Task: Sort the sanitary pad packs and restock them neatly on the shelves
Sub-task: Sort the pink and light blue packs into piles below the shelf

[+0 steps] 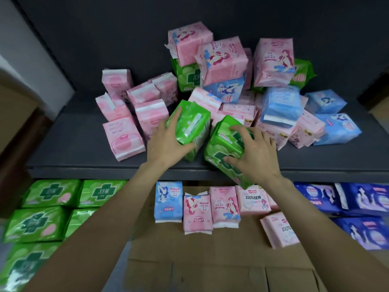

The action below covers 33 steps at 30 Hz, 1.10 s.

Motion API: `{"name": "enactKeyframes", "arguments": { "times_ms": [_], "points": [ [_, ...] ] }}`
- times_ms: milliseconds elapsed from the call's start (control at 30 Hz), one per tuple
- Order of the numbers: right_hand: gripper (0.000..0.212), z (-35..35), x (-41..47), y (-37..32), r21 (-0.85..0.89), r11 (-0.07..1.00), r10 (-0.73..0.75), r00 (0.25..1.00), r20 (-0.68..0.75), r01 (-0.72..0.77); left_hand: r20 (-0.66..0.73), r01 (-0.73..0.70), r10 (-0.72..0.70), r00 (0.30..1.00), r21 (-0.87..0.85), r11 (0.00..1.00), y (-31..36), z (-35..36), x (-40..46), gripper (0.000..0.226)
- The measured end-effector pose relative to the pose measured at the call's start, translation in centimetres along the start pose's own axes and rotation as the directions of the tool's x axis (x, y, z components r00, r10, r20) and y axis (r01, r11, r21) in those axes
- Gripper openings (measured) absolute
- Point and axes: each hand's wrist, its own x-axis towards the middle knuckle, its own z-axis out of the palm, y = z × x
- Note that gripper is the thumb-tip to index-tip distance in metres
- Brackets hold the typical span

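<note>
Head view: two glossy green plastic sanitary pad packs were held at the front of the dark grey shelf board. The left green pack was gripped by the left hand, fingers curled over its top and thumb beneath. The right green pack, overhanging the shelf edge, was gripped by the right hand with fingers spread and bent over its face. The step in hand was judged to be the picking of green packs from the unsorted pile of pink, blue and green packs behind. The next move was judged to call for carrying both to the row of green packs lying lower left. Below the shelf, brown cardboard bore pink and pale blue packs; dark blue packs lay at the right. A dark back wall closed the shelf.
</note>
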Motion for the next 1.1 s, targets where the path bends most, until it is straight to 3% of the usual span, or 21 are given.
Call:
{"name": "enactKeyframes", "arguments": {
  "times_ms": [133,267,367,567,633,733,867,967,1100],
  "points": [
    [0.076,-0.4,-1.1,-0.1,0.038,0.999,0.022,1.0,0.003,-0.022,-0.002,0.121,-0.127,0.992,-0.28,0.952,-2.1,-2.7,-3.1,0.085],
    [0.076,-0.7,-3.1,-1.3,0.13,0.99,-0.056,0.998,-0.015,0.057,0.022,0.222,-0.236,0.972,-0.427,0.877,-4.8,-5.2,-6.4,0.068],
    [0.075,-0.1,-4.7,-3.4,0.224,0.965,-0.144,0.99,0.007,0.139,0.008,0.295,-0.324,0.946,-0.433,0.852,-7.0,-6.9,-8.9,0.064],
    [0.082,3.5,-7.8,-9.7,0.404,0.894,-0.278,0.947,0.159,0.194,-0.125,0.235,-0.309,0.943,-0.406,0.883,-12.8,-10.1,-17.6,0.06],
    [0.083,4.8,-8.6,-12.2,0.451,0.871,-0.326,0.915,0.236,0.194,-0.171,0.291,-0.397,0.902,-0.436,0.851,-15.4,-11.4,-20.6,0.057],
    [0.082,6.9,-10.4,-15.1,0.461,0.858,-0.411,0.84,0.354,0.225,-0.212,0.423,-0.584,0.783,-0.506,0.751,-18.7,-13.1,-25.2,0.049],
    [0.084,11.5,-14.1,-20.1,0.45,0.765,-0.631,0.678,0.377,0.461,-0.339,0.483,-0.709,0.618,-0.548,0.683,-22.6,-14.2,-31.9,0.042],
    [0.091,15.0,-16.4,-23.7,0.376,0.756,-0.655,0.628,0.42,0.536,-0.337,0.52,-0.75,0.569,-0.559,0.646,-23.7,-14.0,-35.9,0.042],
    [0.078,19.1,-17.3,-27.5,0.168,0.725,-0.678,0.65,0.343,0.668,-0.296,0.6,-0.752,0.589,-0.463,0.652,-24.8,-13.9,-39.7,0.041]
  ]
}}
